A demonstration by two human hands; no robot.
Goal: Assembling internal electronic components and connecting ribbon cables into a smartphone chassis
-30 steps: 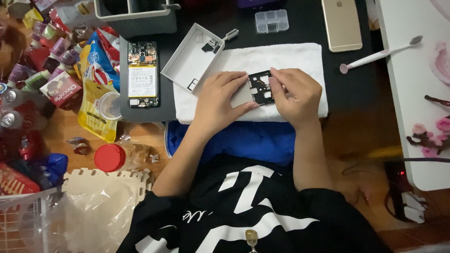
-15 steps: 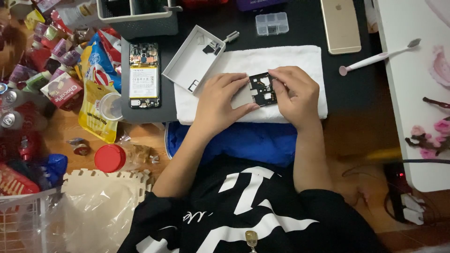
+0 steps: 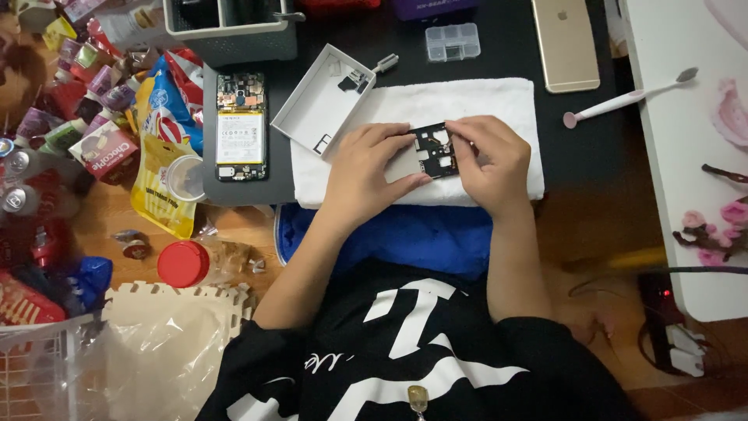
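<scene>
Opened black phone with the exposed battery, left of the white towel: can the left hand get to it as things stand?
Probably yes. The opened black phone lies uncovered beside the white towel, but the left hand steadies a black phone frame and must release it.

Both hands, left hand (image 3: 366,175) and right hand (image 3: 487,160), pinch a black phone frame (image 3: 433,150) over a white towel (image 3: 436,105).

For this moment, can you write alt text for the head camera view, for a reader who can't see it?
Both hands, left hand and right hand, hold a small black phone frame part over a white towel on a dark table. An opened phone, a shallow white tray and a gold phone lie nearby.
</scene>
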